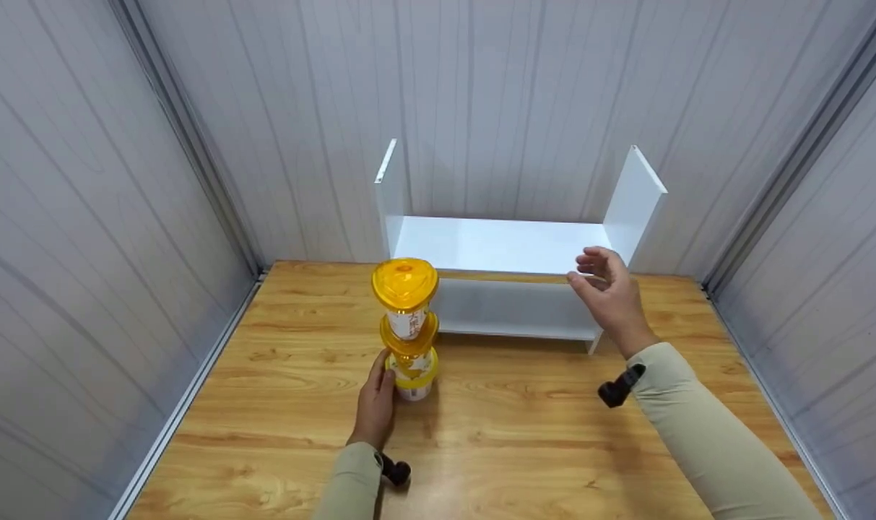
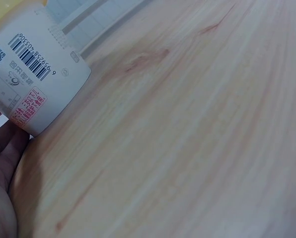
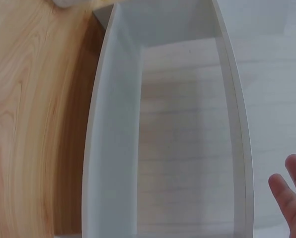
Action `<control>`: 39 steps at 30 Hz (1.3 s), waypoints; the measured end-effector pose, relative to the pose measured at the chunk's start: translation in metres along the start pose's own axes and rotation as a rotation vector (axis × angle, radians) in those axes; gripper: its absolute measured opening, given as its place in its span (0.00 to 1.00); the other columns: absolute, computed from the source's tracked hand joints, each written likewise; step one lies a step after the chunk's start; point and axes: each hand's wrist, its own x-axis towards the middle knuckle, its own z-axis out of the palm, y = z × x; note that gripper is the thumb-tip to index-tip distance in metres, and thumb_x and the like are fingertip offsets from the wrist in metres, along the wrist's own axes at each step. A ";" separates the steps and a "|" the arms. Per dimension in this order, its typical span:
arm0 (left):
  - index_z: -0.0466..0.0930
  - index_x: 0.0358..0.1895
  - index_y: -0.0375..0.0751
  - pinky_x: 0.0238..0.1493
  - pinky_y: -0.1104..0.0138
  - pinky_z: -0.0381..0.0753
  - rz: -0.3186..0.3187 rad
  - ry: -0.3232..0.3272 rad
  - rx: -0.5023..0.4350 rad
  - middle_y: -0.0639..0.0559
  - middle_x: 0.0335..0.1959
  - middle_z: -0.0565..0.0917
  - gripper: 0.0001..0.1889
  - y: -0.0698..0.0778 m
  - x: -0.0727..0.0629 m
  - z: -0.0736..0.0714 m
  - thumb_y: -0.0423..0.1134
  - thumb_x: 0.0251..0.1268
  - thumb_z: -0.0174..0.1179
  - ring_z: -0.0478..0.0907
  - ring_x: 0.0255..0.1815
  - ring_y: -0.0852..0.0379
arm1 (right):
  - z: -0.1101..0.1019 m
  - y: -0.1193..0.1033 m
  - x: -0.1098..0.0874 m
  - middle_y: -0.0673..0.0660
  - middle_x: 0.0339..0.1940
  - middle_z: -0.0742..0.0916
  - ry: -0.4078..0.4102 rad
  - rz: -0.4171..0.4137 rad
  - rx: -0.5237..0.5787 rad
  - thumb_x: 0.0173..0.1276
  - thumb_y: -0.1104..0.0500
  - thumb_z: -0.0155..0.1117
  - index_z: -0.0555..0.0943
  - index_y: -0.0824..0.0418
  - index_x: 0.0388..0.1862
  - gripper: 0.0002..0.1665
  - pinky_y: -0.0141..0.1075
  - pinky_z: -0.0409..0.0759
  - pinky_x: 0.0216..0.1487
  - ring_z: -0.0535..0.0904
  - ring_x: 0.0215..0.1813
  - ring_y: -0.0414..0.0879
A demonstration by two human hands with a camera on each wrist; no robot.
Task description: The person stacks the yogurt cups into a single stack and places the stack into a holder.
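A tall stack of yellow and white plastic containers [image 1: 409, 325] stands upright on the wooden table, left of centre. Its top piece is a translucent yellow cap [image 1: 405, 283]. The lowest piece is a white cup [image 2: 43, 74] with a barcode and red print, resting on the table in the left wrist view. My left hand [image 1: 375, 401] lies against the left side of the lower containers, fingers extended along them. Over the right end of a white shelf [image 1: 502, 244] hovers my right hand [image 1: 611, 296], its fingers loosely bent and nothing between them.
The shelf has two upright side panels [image 1: 636, 206] and a lower board [image 1: 517, 309] at the table's back. Pale panelled walls [image 1: 481, 94] enclose the table [image 1: 510, 433] behind and on both sides. Each wrist wears a black strap-mounted camera [image 1: 614, 391].
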 end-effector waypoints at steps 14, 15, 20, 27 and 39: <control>0.56 0.81 0.61 0.78 0.49 0.54 -0.022 -0.031 -0.161 0.52 0.81 0.57 0.31 0.002 -0.003 -0.002 0.60 0.80 0.45 0.52 0.81 0.48 | -0.038 0.021 0.003 0.60 0.58 0.80 0.144 0.093 -0.127 0.71 0.44 0.67 0.70 0.63 0.69 0.36 0.38 0.76 0.65 0.77 0.61 0.48; 0.56 0.81 0.62 0.78 0.49 0.54 -0.026 -0.031 -0.165 0.53 0.81 0.56 0.30 0.002 -0.003 -0.002 0.59 0.80 0.45 0.52 0.81 0.48 | -0.040 0.023 0.004 0.59 0.58 0.80 0.159 0.108 -0.128 0.71 0.44 0.67 0.70 0.63 0.69 0.36 0.37 0.77 0.64 0.77 0.61 0.48; 0.56 0.80 0.65 0.79 0.50 0.53 -0.049 -0.026 -0.149 0.55 0.81 0.56 0.30 0.002 -0.003 -0.002 0.60 0.80 0.45 0.51 0.81 0.49 | -0.045 0.034 0.006 0.57 0.57 0.78 0.216 0.178 -0.135 0.71 0.42 0.66 0.70 0.60 0.68 0.36 0.37 0.77 0.63 0.75 0.58 0.46; 0.56 0.79 0.69 0.78 0.50 0.54 -0.057 -0.012 -0.113 0.58 0.81 0.57 0.32 -0.002 0.000 -0.001 0.67 0.76 0.44 0.52 0.81 0.51 | -0.049 0.045 0.010 0.59 0.59 0.78 0.221 0.196 -0.134 0.71 0.42 0.66 0.70 0.62 0.70 0.37 0.37 0.76 0.62 0.75 0.59 0.47; 0.56 0.80 0.66 0.77 0.48 0.56 0.008 -0.022 -0.076 0.53 0.80 0.59 0.32 -0.004 0.000 0.001 0.66 0.77 0.43 0.55 0.80 0.47 | -0.047 0.050 0.012 0.64 0.72 0.73 0.169 0.310 -0.071 0.70 0.39 0.66 0.62 0.63 0.78 0.48 0.48 0.73 0.70 0.72 0.70 0.56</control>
